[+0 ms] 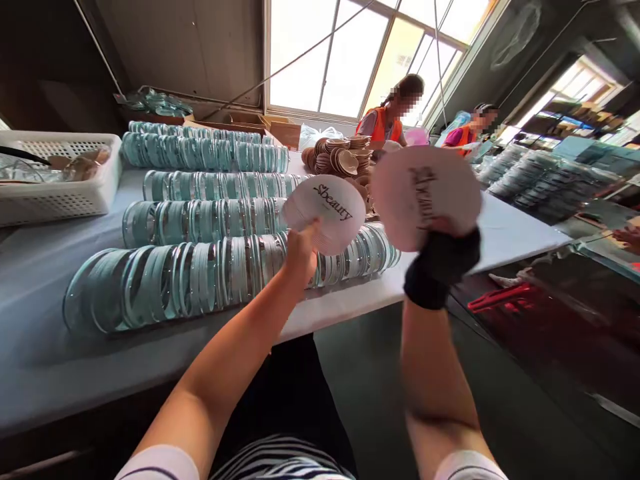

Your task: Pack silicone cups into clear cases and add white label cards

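My bare left hand [303, 252] is closed round the lower edge of a stack of round white cards [327, 213] with dark "beauty" lettering. In my right hand [443, 257], which wears a black glove with bare fingertips, is one round white card [425, 190] printed alike. That card is blurred and held apart from the stack, to its right, with its lettering turned sideways. Just behind and below my left hand lies a long row of clear round glass discs or lids [200, 280] on edge, with more such rows behind it.
The rows lie on a white-covered table [320, 313]. A white plastic basket [107, 177] stands at the left. Brown round pieces [335, 157] are heaped at the back. Two people in orange vests [380, 127] work beyond the table. Several stacks of discs [530, 177] stand at the right.
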A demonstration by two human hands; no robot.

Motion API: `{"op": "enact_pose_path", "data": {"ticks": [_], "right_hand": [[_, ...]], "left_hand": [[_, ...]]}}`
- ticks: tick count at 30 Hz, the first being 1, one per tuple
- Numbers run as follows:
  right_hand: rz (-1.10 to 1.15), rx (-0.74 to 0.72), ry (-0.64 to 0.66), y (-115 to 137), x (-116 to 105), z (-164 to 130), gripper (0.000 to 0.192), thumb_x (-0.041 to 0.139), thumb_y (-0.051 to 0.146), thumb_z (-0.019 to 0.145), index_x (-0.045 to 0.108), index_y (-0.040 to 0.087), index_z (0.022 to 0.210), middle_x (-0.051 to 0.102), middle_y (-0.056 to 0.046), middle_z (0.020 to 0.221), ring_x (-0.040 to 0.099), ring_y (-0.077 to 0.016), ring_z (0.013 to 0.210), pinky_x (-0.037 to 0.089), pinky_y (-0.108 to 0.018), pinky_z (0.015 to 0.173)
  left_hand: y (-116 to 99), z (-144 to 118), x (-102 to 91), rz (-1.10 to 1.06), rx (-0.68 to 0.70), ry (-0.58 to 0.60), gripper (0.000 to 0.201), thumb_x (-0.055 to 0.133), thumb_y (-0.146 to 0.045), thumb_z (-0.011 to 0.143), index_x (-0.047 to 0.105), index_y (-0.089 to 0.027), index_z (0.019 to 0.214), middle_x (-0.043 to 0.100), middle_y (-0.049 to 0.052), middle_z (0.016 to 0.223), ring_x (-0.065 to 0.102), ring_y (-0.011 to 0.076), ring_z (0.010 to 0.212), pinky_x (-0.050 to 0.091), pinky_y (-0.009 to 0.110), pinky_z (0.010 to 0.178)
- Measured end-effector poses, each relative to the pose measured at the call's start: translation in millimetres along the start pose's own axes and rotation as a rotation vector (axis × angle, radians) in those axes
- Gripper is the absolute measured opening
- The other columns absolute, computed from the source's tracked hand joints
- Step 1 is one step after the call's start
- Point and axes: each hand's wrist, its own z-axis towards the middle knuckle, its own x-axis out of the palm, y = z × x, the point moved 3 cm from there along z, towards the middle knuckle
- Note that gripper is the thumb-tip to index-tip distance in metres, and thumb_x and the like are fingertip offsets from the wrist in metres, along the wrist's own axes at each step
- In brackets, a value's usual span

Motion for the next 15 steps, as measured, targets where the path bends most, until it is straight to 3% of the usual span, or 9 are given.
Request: {"op": "enact_pose_path", "data": {"ticks": [1,2,5,8,11,15], "right_hand": [[-0.023,0.058,-0.075,-12.6,-15.0,-5.4,0.052,0.033,0.049,0.095,0.060,0.008,0.110,0.067,-0.023,0.098,0.063,-0.0297,0.086,0.047,-0.037,0.070],[-0.064,0.067,-0.061,-22.1,-26.9,-13.8,0.049,0.039,0.052,0.092,0.062,0.010,0.105,0.068,-0.021,0.093,0.063,-0.0303,0.082,0.046,-0.037,0.067],[-0.116,-0.095,0.285,-30.5,-40.2,-52.0,0.039,0.042,0.046,0.091,0.064,0.017,0.104,0.069,-0.015,0.083,0.063,-0.0274,0.072,0.043,-0.034,0.060],[-0.214,-0.182,0.506,-21.2,-33.5,-86.0,0.036,0.041,0.037,0.093,0.065,0.019,0.113,0.070,-0.011,0.077,0.061,-0.0228,0.063,0.037,-0.029,0.055],[-0.259,-0.191,0.546,-5.8,-20.8,-92.6,0.035,0.041,0.032,0.093,0.066,0.019,0.115,0.071,-0.010,0.075,0.060,-0.0199,0.060,0.033,-0.026,0.053],[-0.219,-0.218,0.576,9.2,-12.8,-76.9,0.036,0.043,0.029,0.091,0.066,0.020,0.117,0.073,-0.009,0.084,0.064,-0.0196,0.066,0.036,-0.024,0.054]], "left_hand": [[-4.9,3.5,-1.7,-0.036,-0.010,-0.037,0.031,0.074,-0.012,0.070,0.070,-0.021,0.099,0.076,0.004,0.102,0.065,0.0218,0.112,0.050,0.037,0.100],[-8.8,8.1,-1.8,-0.073,-0.017,-0.059,0.030,0.073,-0.012,0.071,0.070,-0.020,0.100,0.075,0.004,0.105,0.065,0.0215,0.114,0.050,0.037,0.101],[-11.0,24.9,4.7,-0.144,-0.054,-0.058,0.023,0.067,-0.009,0.077,0.069,-0.017,0.098,0.075,0.006,0.106,0.065,0.0203,0.113,0.051,0.036,0.100],[-1.4,36.7,9.2,-0.135,-0.126,-0.102,0.017,0.066,-0.007,0.077,0.068,-0.017,0.091,0.075,0.004,0.103,0.065,0.0189,0.113,0.051,0.033,0.098],[5.8,39.5,5.3,-0.154,-0.180,-0.164,0.014,0.065,-0.005,0.077,0.066,-0.016,0.085,0.075,0.005,0.101,0.065,0.0190,0.114,0.051,0.032,0.099],[3.0,38.7,-0.4,-0.204,-0.205,-0.137,0.013,0.063,-0.005,0.078,0.066,-0.015,0.086,0.074,0.006,0.102,0.064,0.0196,0.115,0.051,0.033,0.099]]}}
